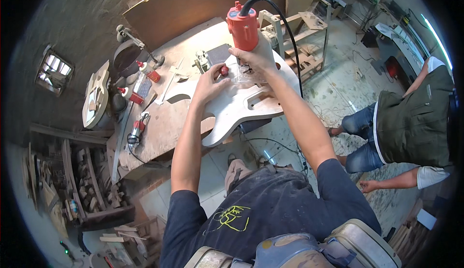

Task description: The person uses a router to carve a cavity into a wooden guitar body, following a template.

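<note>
My right hand [261, 57] is wrapped round a red handheld router [243, 28] with a black cord rising from its top. The router's clear base plate [249, 77] rests on a pale guitar-shaped wooden body [232, 111], which has cut-out cavities and curved horns. My left hand [212, 86] is curled at a red knob [224, 71] on the left of the base, thumb and fingers around it. The body lies over the front right edge of a wooden workbench [145, 153]. The router's bit is hidden.
Glue bottles [151, 74], a corded tool [137, 130] and a lamp [121, 33] sit left, near another guitar body [94, 101]. A co-worker [411, 128] stands close on my right. A wooden rack [319, 41] is behind; cords cross the floor; offcuts [87, 190] lie lower left.
</note>
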Tool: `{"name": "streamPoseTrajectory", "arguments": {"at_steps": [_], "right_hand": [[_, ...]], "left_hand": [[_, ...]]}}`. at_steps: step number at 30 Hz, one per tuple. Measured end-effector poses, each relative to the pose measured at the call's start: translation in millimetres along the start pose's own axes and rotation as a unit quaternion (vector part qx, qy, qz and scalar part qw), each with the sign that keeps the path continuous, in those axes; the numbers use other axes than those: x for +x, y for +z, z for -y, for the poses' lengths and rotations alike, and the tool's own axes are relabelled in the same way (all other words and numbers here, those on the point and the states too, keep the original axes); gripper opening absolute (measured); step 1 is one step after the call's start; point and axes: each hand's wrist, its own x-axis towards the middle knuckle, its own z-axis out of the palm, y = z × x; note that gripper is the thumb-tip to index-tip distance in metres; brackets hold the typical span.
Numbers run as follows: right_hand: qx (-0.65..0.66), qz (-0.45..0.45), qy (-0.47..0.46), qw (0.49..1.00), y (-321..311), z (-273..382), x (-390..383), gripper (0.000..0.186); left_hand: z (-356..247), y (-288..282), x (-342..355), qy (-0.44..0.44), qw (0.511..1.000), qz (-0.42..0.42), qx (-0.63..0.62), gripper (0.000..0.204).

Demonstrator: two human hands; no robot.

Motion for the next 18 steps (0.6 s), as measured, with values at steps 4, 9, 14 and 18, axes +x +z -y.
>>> {"name": "streamPoseTrajectory", "arguments": {"at_steps": [4, 9, 14, 18], "right_hand": [[-0.029, -0.033, -0.026, 0.999, 15, -3, -7, 0.056], [-0.045, -0.030, -0.051, 0.997, 32, 7, -14, 0.058], [-0.024, 0.025, -0.027, 0.999, 46, 5, -14, 0.061], [0.051, 0.030, -0.074, 0.995, 60, -1, -14, 0.055]], "left_hand": [[-11, -18, -5, -0.021, 0.998, 0.006, 0.060, 0.048], [-12, -30, -27, -0.016, 0.984, -0.029, 0.173, 0.041], [-14, -36, -48, -0.044, 0.979, -0.059, 0.191, 0.037], [-4, -37, -65, -0.012, 0.975, -0.113, 0.190, 0.038]]}}
